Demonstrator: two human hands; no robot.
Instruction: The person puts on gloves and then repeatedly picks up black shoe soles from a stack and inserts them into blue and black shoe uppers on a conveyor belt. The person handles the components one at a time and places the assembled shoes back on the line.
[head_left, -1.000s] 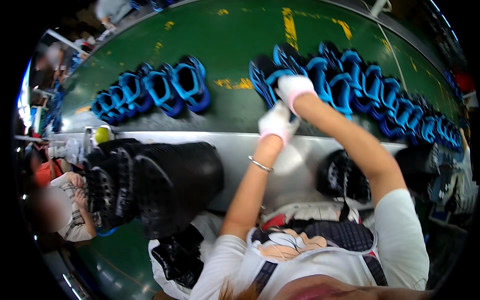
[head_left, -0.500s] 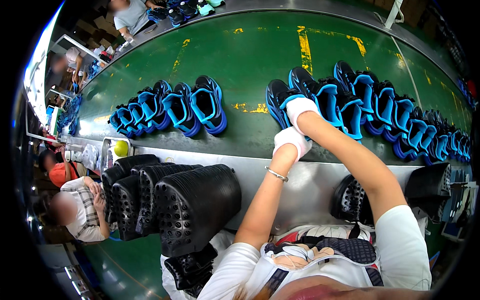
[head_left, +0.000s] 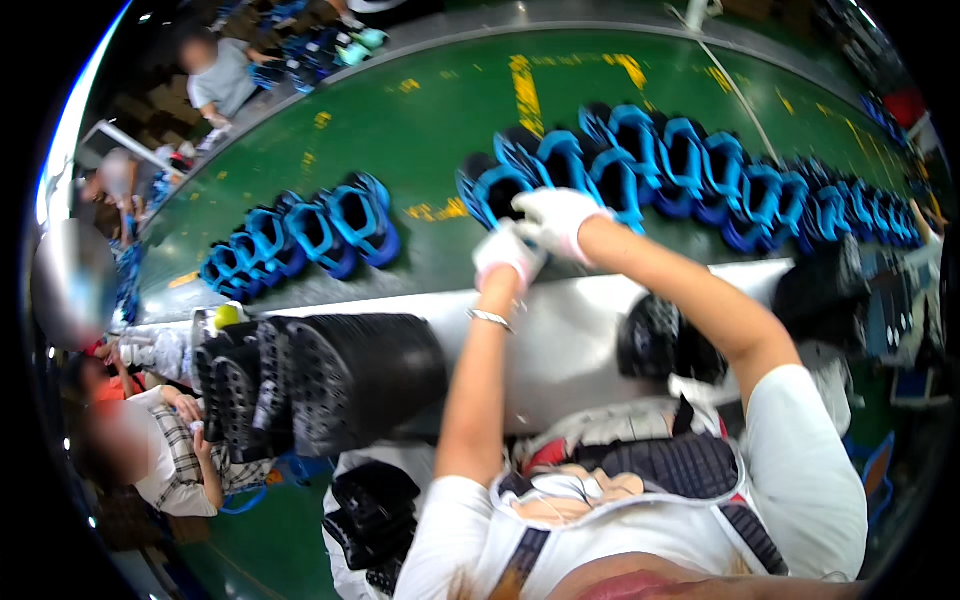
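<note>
My left hand (head_left: pixel 508 256) and my right hand (head_left: pixel 564 222), both in white gloves, come together over the near edge of the green table (head_left: pixel 430 130). The right fingers are bent and pressed toward the left hand. Left fingers look curled, but motion smears them. Whatever lies between them, if anything, is hidden. Just beyond the hands stands a black and blue sports shoe (head_left: pixel 480 185), the leftmost of a long row with bright blue linings. More such shoes (head_left: pixel 360 220) form a shorter row at the left.
Stacked black ribbed pieces with holes (head_left: pixel 365 385) stand left of my arms. Another black holed piece (head_left: pixel 660 340) sits by my right forearm on a metal ledge (head_left: pixel 570 320). A yellow-green round thing (head_left: pixel 228 315) is at the left. Several people work along the left side.
My view has shifted, so the shoes appear farther left. My hands have drawn back slightly from the leftmost shoe of the long row, with the right fingers now showing more.
</note>
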